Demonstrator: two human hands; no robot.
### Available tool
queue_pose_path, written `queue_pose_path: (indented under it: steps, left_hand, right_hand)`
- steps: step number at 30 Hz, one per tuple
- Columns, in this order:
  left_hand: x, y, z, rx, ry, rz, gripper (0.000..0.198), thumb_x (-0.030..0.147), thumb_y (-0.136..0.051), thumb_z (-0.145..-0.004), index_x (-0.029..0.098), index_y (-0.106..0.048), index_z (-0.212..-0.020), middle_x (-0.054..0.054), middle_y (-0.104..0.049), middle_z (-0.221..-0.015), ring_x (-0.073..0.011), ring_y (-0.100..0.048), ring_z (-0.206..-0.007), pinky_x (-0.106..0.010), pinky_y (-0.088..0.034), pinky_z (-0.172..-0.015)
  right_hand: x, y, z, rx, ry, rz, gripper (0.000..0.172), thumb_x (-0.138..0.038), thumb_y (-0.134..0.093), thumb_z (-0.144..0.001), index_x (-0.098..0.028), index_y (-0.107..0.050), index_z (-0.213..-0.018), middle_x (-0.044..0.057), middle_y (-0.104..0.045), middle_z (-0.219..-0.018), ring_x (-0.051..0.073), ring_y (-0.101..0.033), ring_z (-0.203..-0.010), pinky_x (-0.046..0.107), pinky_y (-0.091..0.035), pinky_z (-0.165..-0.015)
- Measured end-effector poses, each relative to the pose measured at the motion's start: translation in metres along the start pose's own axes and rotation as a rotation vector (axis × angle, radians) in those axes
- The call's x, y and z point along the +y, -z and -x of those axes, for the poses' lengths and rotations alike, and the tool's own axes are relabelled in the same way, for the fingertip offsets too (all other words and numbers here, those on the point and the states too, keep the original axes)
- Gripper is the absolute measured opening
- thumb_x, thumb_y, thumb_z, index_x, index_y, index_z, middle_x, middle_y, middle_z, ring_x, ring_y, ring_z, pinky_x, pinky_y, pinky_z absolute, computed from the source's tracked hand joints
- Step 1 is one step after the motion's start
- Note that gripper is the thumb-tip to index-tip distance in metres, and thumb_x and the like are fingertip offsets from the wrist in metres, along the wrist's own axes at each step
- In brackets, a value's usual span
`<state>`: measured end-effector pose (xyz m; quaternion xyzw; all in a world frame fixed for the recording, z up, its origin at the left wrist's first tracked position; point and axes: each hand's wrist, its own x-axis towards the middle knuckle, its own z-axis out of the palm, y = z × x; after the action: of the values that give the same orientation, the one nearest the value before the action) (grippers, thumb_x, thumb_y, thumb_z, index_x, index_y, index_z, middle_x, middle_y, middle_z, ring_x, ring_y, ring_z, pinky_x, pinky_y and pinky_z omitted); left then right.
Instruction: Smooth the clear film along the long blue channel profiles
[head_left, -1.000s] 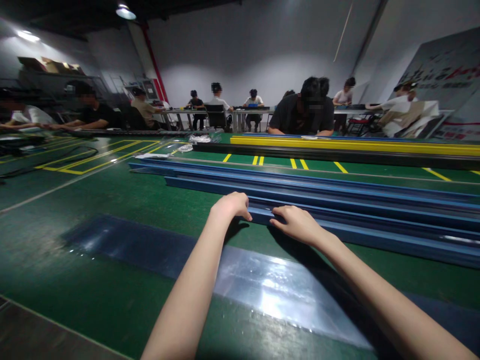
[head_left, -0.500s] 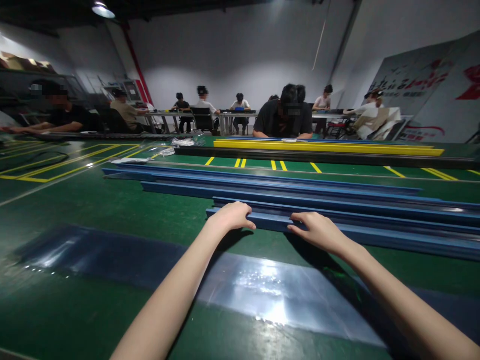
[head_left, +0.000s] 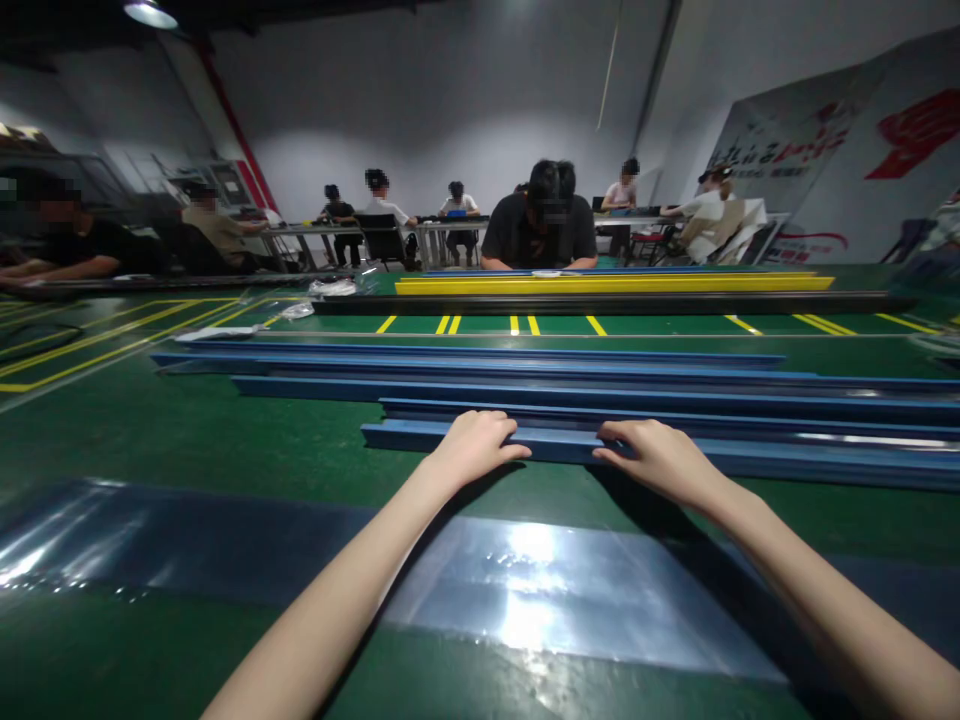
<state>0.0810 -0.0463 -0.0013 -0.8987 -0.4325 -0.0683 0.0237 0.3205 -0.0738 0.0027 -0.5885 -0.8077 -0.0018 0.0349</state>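
Note:
Several long blue rails lie side by side on a green surface. My left hand (head_left: 476, 446) and my right hand (head_left: 654, 456) both rest on the nearest blue rail (head_left: 559, 446), fingers curled over its top edge, a hand's width apart. The rail's left end sits just left of my left hand. Its other end runs out of view to the right. A clear plastic sheet (head_left: 525, 590) lies flat on the surface under my forearms.
Beyond the blue rails lie a black rail (head_left: 600, 303) and a yellow rail (head_left: 615, 284). A person in a black shirt (head_left: 541, 225) sits behind them. More people sit at tables at the back and left. Yellow lines mark the green surface.
My view has swung to the right, so the rail's left end now shows. Both hands have stayed on the nearest blue rail and sit slightly farther apart.

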Motion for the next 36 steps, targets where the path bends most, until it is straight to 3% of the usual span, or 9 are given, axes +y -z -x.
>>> queue_pose_path:
  steps: [4,8,15,24,36]
  left_hand:
    - [0.024,0.001,-0.021,0.044,-0.053,0.048,0.035,0.050,-0.041,-0.083,0.020,-0.059,-0.081,-0.002,-0.063,-0.084,-0.0168,-0.059,-0.081,-0.025,-0.042,-0.067]
    - [0.051,-0.003,-0.040,0.036,-0.134,0.031,0.025,0.044,-0.054,-0.078,0.021,-0.058,-0.087,-0.001,-0.062,-0.090,-0.0167,-0.059,-0.084,-0.025,-0.043,-0.068]
    - [0.070,-0.007,-0.051,0.028,-0.125,-0.024,0.022,0.040,-0.052,-0.080,0.019,-0.058,-0.084,-0.004,-0.062,-0.090,-0.0192,-0.059,-0.086,-0.027,-0.045,-0.068]
    - [0.056,-0.004,-0.041,-0.001,-0.065,0.002,0.021,0.039,-0.049,-0.082,0.020,-0.056,-0.086,-0.005,-0.061,-0.093,-0.0207,-0.057,-0.091,-0.029,-0.045,-0.070]
    - [-0.002,0.003,0.004,0.018,0.073,-0.075,0.014,0.036,-0.051,-0.080,0.022,-0.054,-0.077,-0.001,-0.060,-0.087,-0.0188,-0.056,-0.087,-0.027,-0.040,-0.065]
  right_hand:
    - [0.020,-0.002,0.012,0.020,-0.034,-0.014,0.023,-0.040,-0.041,-0.082,-0.025,-0.058,-0.086,0.002,-0.066,-0.085,0.018,-0.060,-0.077,0.023,-0.032,-0.053]
    - [0.035,-0.005,0.020,0.083,-0.051,-0.026,0.021,-0.039,-0.042,-0.082,-0.024,-0.057,-0.082,0.002,-0.064,-0.083,0.017,-0.058,-0.075,0.023,-0.033,-0.054]
    - [0.032,-0.007,0.026,0.186,-0.078,0.047,0.015,-0.033,-0.046,-0.080,-0.021,-0.054,-0.076,0.003,-0.058,-0.079,0.017,-0.054,-0.077,0.023,-0.031,-0.054]
    - [0.012,-0.007,0.016,0.174,-0.079,0.067,0.012,-0.029,-0.047,-0.081,-0.021,-0.054,-0.076,0.003,-0.059,-0.081,0.017,-0.053,-0.080,0.024,-0.031,-0.057]
    - [-0.048,-0.013,-0.016,0.221,0.002,-0.040,0.013,-0.034,-0.055,-0.078,-0.021,-0.056,-0.078,0.002,-0.061,-0.082,0.016,-0.054,-0.081,0.024,-0.030,-0.057]
